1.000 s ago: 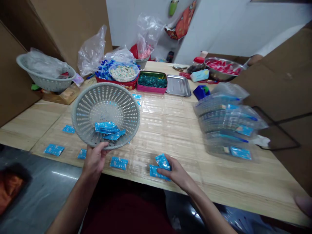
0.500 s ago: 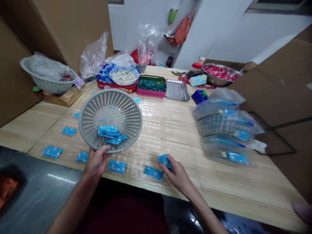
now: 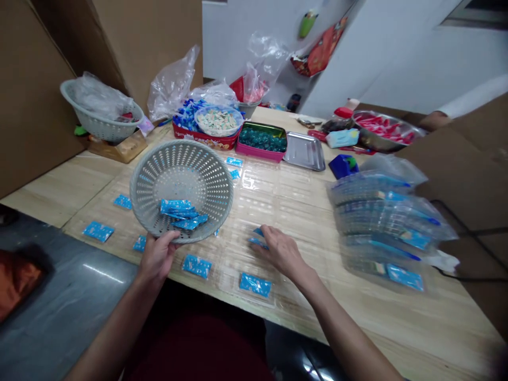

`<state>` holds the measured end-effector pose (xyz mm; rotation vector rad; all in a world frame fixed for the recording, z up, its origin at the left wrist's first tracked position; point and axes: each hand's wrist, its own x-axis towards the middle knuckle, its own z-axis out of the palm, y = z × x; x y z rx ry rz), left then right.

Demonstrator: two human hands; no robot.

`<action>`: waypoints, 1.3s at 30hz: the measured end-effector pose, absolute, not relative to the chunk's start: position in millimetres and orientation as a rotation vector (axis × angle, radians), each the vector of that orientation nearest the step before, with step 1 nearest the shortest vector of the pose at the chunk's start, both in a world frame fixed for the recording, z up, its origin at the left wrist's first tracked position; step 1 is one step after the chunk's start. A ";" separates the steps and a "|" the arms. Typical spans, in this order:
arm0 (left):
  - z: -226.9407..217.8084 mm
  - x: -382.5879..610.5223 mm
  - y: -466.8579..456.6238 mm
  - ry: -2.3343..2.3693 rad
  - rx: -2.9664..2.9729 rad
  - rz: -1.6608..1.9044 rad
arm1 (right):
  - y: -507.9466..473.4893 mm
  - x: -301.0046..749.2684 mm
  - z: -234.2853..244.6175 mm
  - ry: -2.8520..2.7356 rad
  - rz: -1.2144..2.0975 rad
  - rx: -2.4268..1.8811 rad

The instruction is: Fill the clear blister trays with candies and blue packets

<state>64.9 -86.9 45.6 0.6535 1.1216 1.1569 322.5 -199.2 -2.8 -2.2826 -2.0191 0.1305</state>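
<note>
My left hand [image 3: 160, 256] grips the near rim of a grey plastic basket [image 3: 138, 174], tilted toward me above the table. Several blue printed packets [image 3: 180, 213] lie in a heap at its bottom. My right hand [image 3: 280, 251] is closed on blue packets [image 3: 259, 242] that stick out past its fingertips, over the clear plastic trays [image 3: 234, 259]. One blue packet [image 3: 255, 284] rests in the front tray just below that hand. Others, such as the packet [image 3: 197, 265] nearer the left hand and the packet [image 3: 98, 231] at far left, lie spaced over the trays.
Filled clear trays [image 3: 377, 222] are stacked on the right. Along the back stand a red tin [image 3: 204, 138], a pink box [image 3: 262, 153] of teal pieces, a metal tray [image 3: 305, 151] and a steel bowl [image 3: 381, 140]. Another person's hand [image 3: 435, 120] shows behind the cardboard at right.
My right hand has moved away from me with its packets, off the front packet to the tray area beyond. The left hand still holds the basket. The camera view has turned slightly left.
</note>
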 end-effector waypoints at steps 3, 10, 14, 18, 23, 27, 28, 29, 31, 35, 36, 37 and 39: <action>42.6 63.4 -85.9 1.120 0.642 1.165 | -204.8 319.8 -5.1 -1.960 -0.019 -2.277; 34.6 61.2 -87.6 1.103 0.599 1.154 | -209.2 280.9 -0.2 -1.918 0.602 -2.121; 34.8 59.3 -88.4 1.091 0.582 1.151 | -203.4 259.0 10.7 -2.099 0.789 -2.019; 32.0 55.4 -87.4 1.094 0.567 1.166 | -202.1 250.7 10.5 -2.221 0.692 -2.080; 30.7 52.3 -86.0 1.084 0.568 1.177 | -202.6 245.5 2.8 -2.318 0.676 -2.082; 32.3 52.1 -86.0 1.082 0.581 1.172 | -202.2 248.3 -8.7 -2.352 0.655 -1.979; 32.2 52.0 -86.1 1.086 0.584 1.170 | -202.1 251.1 -12.2 -2.337 0.646 -1.959; 31.8 51.8 -86.1 1.093 0.586 1.172 | -202.0 255.0 -15.4 -2.299 0.645 -1.943; 30.8 51.2 -86.1 1.109 0.580 1.180 | -201.7 265.0 -20.3 -2.145 0.681 -1.915; 30.1 50.3 -85.9 1.111 0.575 1.191 | -201.0 283.6 -20.2 -1.808 0.856 -1.802; 30.3 50.3 -85.8 1.108 0.579 1.191 | -201.1 285.7 -18.8 -1.777 0.893 -1.764; 30.7 50.3 -85.9 1.107 0.582 1.190 | -201.4 286.4 -17.4 -1.772 0.922 -1.725; 31.4 50.3 -86.1 1.107 0.586 1.188 | -202.3 284.3 -15.7 -1.810 0.952 -1.661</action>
